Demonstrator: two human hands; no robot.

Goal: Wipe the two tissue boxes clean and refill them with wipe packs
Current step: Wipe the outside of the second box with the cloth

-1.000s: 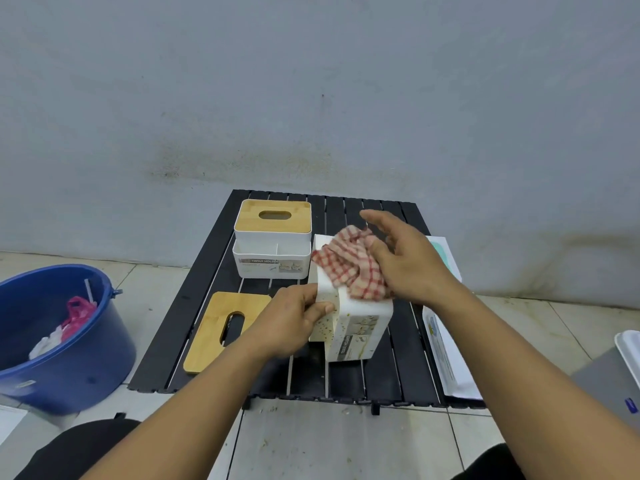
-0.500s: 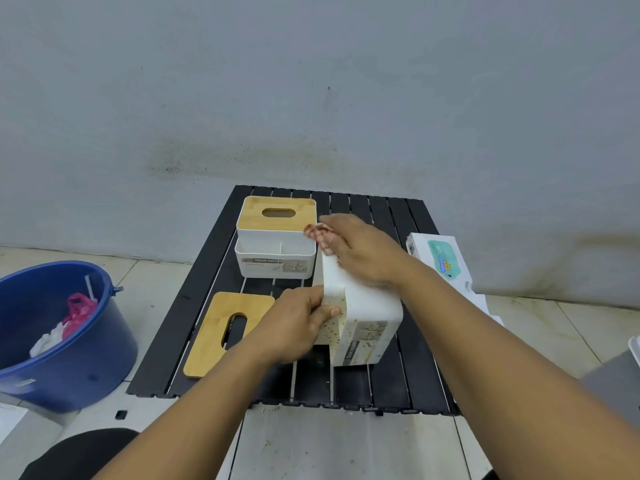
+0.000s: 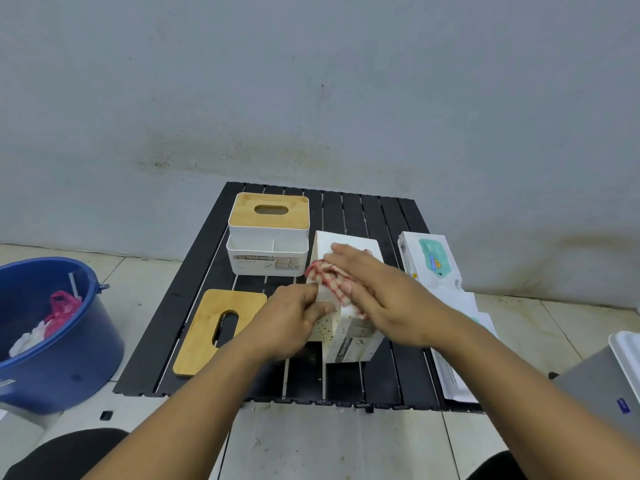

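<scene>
A white tissue box (image 3: 349,344) with dirty speckles stands tipped on its side in the middle of the black slatted table (image 3: 194,268). My left hand (image 3: 289,322) grips its near left edge. My right hand (image 3: 377,292) lies flat on top of it, straight fingers pressing a red-checked cloth (image 3: 323,271) against the box's upper face. The box's bamboo lid (image 3: 214,330) lies flat to the left. A second white tissue box (image 3: 268,244) with its bamboo lid on stands upright at the back. Wipe packs (image 3: 433,261) lie along the table's right edge.
A blue bucket (image 3: 86,344) holding pink and white rubbish stands on the tiled floor at the left. A grey container with a white lid (image 3: 620,372) sits at the right edge. A grey wall rises just behind the table.
My right hand has slid the cloth back from the box's far end towards me along its upper face. My left hand keeps its grip on the box.
</scene>
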